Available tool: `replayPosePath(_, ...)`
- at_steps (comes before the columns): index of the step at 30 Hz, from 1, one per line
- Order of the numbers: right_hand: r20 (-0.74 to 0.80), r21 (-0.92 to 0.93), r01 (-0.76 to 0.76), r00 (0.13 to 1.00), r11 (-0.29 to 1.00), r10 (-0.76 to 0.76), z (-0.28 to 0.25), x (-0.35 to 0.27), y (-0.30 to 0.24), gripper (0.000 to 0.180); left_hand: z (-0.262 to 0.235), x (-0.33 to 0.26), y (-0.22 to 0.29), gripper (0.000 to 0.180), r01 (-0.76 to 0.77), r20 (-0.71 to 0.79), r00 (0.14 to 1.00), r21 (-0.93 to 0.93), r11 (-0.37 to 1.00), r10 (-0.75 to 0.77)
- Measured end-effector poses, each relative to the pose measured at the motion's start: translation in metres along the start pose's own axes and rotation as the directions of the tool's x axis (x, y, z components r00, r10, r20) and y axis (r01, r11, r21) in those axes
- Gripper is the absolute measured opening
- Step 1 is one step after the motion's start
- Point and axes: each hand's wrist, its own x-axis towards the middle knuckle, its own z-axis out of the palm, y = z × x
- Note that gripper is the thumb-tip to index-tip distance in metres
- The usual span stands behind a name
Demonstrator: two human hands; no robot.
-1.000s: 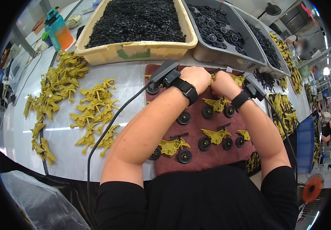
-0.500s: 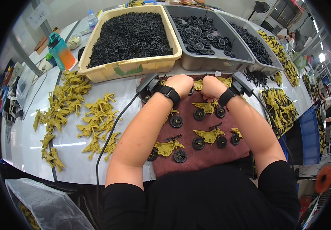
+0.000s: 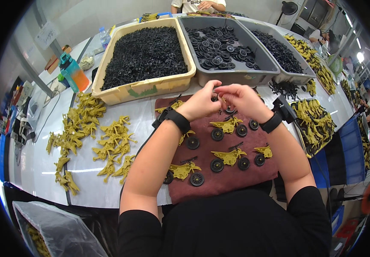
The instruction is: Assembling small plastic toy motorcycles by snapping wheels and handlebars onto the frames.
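A white table (image 3: 90, 192) bears a maroon cloth mat (image 3: 219, 184), above which a bare left hand (image 3: 199, 104) and bare right hand (image 3: 248, 103) nearly meet, fingers curled narrow, contents impossible to tell, with yellow-and-black plastic toy motorcycles (image 3: 229, 157) lying beneath on the mat.

Any object at left grip (image 3: 199, 103) unclear, wheel (image 3: 169, 176) partly behind left forearm (image 3: 150, 162), co-worker (image 3: 192, 6) cut off above.

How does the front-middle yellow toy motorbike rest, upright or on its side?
On its side: the motorbike lies flat on the maroon cloth, its two wheels showing round faces upward.
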Motion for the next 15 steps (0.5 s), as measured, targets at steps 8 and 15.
replayPosePath(8,-0.116,-0.118,0.138,0.981,0.983,-0.152,-0.008,-0.019,0.011,0.013,0.020,0.012,0.001,0.058,0.015,0.031,0.999,0.042,0.999,-0.016)
replayPosePath(15,-0.159,0.153,-0.028,0.986,0.988,0.053,-0.047,-0.030,0.029,0.016,0.037,0.034,0.000,0.038,0.143,0.145,0.980,-0.059,0.988,-0.133)
